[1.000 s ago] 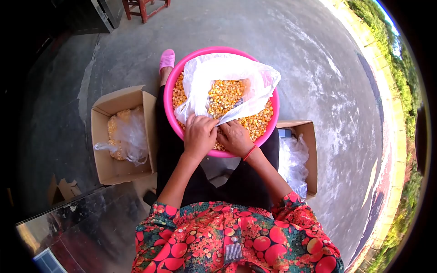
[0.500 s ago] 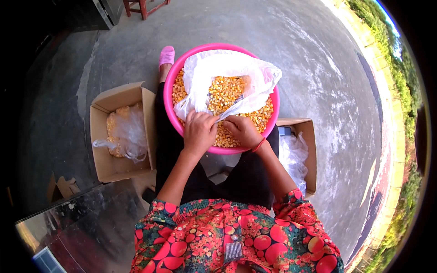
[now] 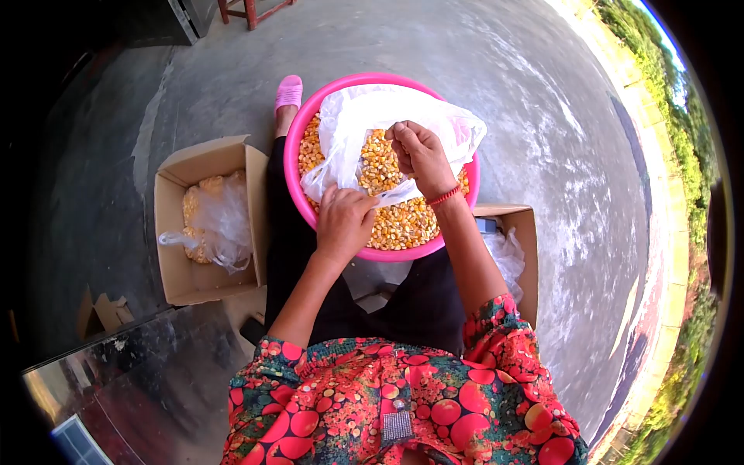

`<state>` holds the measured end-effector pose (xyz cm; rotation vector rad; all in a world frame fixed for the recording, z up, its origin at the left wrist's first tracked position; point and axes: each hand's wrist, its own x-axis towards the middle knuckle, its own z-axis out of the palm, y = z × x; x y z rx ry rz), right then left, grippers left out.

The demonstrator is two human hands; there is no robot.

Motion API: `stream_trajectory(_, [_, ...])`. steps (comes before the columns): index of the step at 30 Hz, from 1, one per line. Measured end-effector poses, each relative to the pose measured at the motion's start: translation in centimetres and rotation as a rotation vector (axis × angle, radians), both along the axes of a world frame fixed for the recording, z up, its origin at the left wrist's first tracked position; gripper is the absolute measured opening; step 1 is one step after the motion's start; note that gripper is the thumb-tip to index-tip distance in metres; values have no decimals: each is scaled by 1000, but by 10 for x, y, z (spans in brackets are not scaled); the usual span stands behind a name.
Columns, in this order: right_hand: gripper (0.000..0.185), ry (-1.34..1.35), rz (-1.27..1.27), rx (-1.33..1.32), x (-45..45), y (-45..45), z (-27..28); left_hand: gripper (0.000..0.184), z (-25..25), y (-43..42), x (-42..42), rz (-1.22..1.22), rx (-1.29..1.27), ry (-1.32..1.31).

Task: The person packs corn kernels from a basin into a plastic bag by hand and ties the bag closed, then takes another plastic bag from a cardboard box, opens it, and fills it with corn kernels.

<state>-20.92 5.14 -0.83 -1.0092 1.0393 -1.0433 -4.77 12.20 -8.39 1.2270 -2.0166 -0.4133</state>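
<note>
A pink basin (image 3: 294,172) full of yellow corn kernels (image 3: 403,225) rests across my lap. On the kernels lies a white plastic bag (image 3: 341,116), its mouth spread wide, with more kernels inside. My left hand (image 3: 345,221) is closed on the bag's near edge, thumb and fingers pinching the plastic. Over the right part of the bag's opening hovers my right hand (image 3: 422,161), its fingers curled into a pinch above the kernels. Whether anything sits between those fingertips cannot be made out. A red bracelet (image 3: 443,195) circles the right wrist.
To the left stands an open cardboard box (image 3: 172,256) holding a clear bag of kernels (image 3: 221,225). Another cardboard box (image 3: 528,263) with plastic bags (image 3: 505,256) is at the right. A dark phone-like object (image 3: 252,330) lies beside my left leg; a red stool (image 3: 252,14) stands farther off.
My right hand has left the bag's near edge and moved up and forward over the bag's opening. My left hand stays on the edge.
</note>
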Motion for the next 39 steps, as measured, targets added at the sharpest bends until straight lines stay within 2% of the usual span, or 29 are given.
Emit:
stream_trajectory(1, [23,0,1,2,2,-6,-4,12,0,1,0,0,1,5])
stream_trajectory(3, [22,158,-36,-171,5,-15,-16,12,-2,0,0,0,0,1])
stream_trajectory(5, [19,169,-18,-197,4,-11,-21,12,-2,0,0,-1,0,-4])
stream_trajectory(7, [15,450,18,-271,3,2,-19,11,0,0,0,3,-14,2])
stream_trajectory(9, [12,391,32,-253,-3,13,-19,11,1,0,0,5,-14,6])
stream_trajectory(11, [13,338,186,-121,-14,30,-12,11,0,0,0,6,-16,9])
stream_trajectory(13, [16,409,332,-134,-26,47,-17,11,0,-1,0,-2,1,11])
stream_trajectory(15, [14,653,498,-145,-33,60,-27,12,1,-1,0,0,-9,-1])
stream_trajectory(16, [15,773,511,-292,-35,65,-31,12,1,-1,-1,4,-20,-14])
stream_trajectory(17, [15,773,509,-291,-33,69,-39,12,0,-1,0,2,-20,-15])
stream_trajectory(19, [20,891,368,-675,-29,74,-62,12,-2,-1,0,-2,-15,-16])
stream_trajectory(23, [21,1005,249,-803,-13,79,-79,13,-2,-2,0,8,-31,-38])
stream_trajectory(27, [18,1064,327,-722,-17,75,-80,13,-2,-1,0,7,-15,-36])
stream_trajectory(30, [14,993,376,-739,-23,70,-82,13,-2,-1,0,4,-3,-40])
stream_trajectory(32, [14,1004,398,-643,-25,69,-84,13,-2,-1,0,4,1,-42])
stream_trajectory(39, [15,944,302,-605,-26,62,-77,13,-2,-1,0,13,-6,-42])
